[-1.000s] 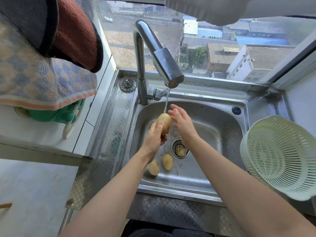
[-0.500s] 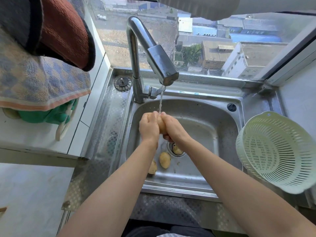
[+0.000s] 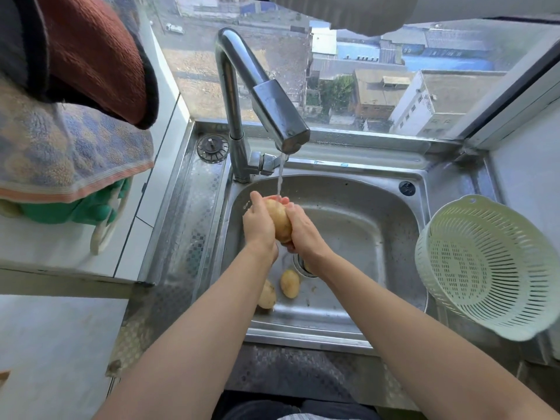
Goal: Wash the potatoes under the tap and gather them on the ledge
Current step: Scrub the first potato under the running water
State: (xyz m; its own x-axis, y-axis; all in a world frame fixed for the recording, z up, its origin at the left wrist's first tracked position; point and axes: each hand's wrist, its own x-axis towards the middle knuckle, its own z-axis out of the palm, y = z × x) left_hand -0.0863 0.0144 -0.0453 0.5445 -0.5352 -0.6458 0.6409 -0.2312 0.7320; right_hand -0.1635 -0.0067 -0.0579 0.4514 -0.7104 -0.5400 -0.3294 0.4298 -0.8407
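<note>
A yellow-brown potato [image 3: 279, 219] is held between both palms over the steel sink [image 3: 357, 213], just under the thin stream from the tap [image 3: 272, 116]. My left hand [image 3: 258, 223] cups its left side and my right hand [image 3: 303, 231] wraps its right side. Two more potatoes lie on the sink floor, one [image 3: 290, 283] beside the drain and one [image 3: 267, 295] partly behind my left forearm. My right wrist covers most of the drain [image 3: 300, 263].
A pale green colander [image 3: 485, 268] sits tilted on the right counter. A drain strainer plug [image 3: 212, 148] lies on the steel ledge [image 3: 194, 207] left of the tap. Towels [image 3: 66, 116] hang at upper left over green gloves [image 3: 69, 207]. The window is straight ahead.
My right hand closed onto the potato that my left hand held up, and both hands now grip it under the stream. More of the potato shows between the palms than half a second ago.
</note>
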